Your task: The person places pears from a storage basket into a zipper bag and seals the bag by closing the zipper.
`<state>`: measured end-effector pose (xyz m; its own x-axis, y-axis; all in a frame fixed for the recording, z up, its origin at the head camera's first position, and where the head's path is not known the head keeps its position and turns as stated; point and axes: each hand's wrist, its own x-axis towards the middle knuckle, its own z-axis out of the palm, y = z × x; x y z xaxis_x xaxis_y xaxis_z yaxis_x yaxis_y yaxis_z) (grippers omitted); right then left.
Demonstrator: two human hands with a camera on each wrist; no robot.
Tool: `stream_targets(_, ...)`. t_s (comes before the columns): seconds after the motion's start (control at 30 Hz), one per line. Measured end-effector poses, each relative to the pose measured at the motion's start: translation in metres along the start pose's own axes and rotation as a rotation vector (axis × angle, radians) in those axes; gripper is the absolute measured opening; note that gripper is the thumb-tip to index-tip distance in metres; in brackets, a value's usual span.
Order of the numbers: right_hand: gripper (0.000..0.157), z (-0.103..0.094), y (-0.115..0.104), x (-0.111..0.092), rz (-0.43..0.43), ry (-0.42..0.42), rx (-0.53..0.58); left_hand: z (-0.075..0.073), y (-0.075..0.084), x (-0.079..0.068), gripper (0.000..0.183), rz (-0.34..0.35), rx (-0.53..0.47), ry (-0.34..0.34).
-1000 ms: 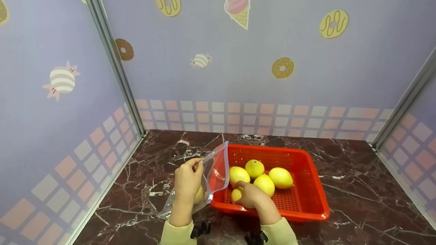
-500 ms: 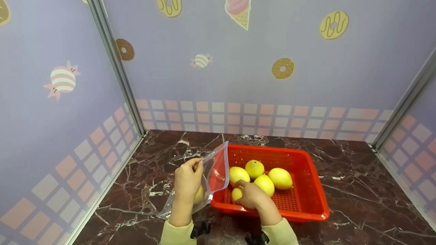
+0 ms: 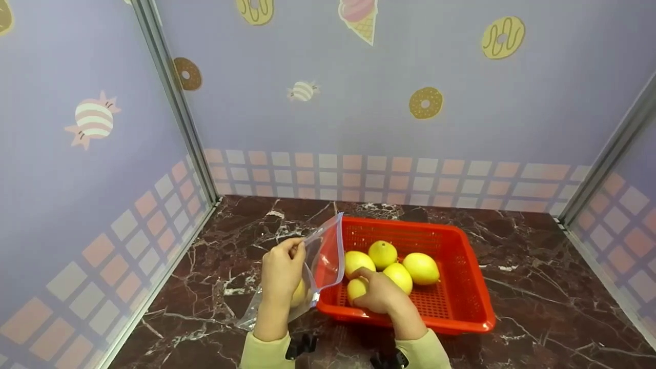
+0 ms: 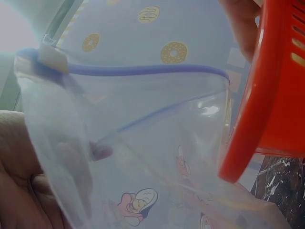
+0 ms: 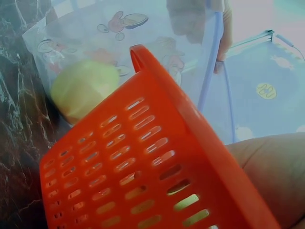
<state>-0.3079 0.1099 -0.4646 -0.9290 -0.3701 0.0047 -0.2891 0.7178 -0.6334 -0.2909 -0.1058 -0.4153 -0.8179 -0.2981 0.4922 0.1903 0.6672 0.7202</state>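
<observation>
My left hand (image 3: pixel 282 271) pinches the edge of a clear zip bag (image 3: pixel 328 251) with a purple zip strip, its mouth spread toward the basket. Inside the bag lies one lemon (image 5: pixel 86 88), partly behind my left hand in the head view. Cartoon prints show on the bag (image 4: pixel 167 124) in the left wrist view. My right hand (image 3: pixel 382 294) reaches over the near rim of a red plastic basket (image 3: pixel 461 324) and grips a lemon (image 3: pixel 356 291) at its near left corner. The basket wall (image 5: pixel 138 129) hides that grip in the right wrist view.
Several other lemons sit in the basket, among them one at the back (image 3: pixel 383 254) and one at the right (image 3: pixel 422 269). The dark marbled tabletop (image 3: pixel 533 287) meets patterned panels (image 3: pixel 389 133) at the back and both sides.
The lemon in my right hand has shifted very slightly and shows a little more of its top. My left hand, the bag and the basket have stayed in place.
</observation>
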Motion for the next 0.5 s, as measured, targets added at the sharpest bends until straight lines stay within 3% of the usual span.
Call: stream_targets(0.5, 0.06, -0.0078, -0.0016, -0.0043, 0.006, 0.039, 0.096, 0.0008, 0.0004, 0.0002, 0.015, 0.007, -0.001, -0.004)
